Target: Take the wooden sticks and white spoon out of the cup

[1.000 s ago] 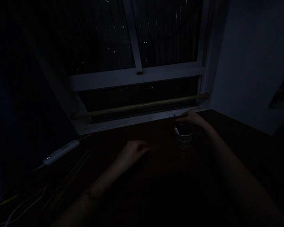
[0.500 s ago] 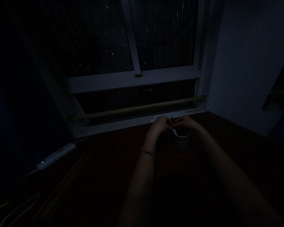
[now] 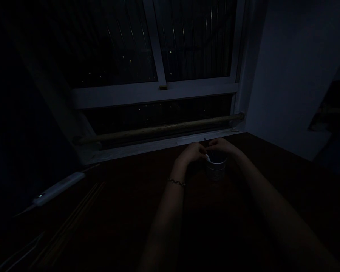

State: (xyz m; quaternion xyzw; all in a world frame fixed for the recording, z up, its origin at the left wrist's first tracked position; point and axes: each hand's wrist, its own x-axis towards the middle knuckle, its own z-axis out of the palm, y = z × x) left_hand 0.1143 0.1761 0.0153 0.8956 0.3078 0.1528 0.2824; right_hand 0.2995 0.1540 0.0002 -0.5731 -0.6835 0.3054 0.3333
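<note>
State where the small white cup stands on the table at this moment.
In the head view the small white cup stands on the dark table right of centre, near the window sill, below the left hand and right hand.

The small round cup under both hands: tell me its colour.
The small round cup looks white or pale grey, best seen in the dim head view.
</note>
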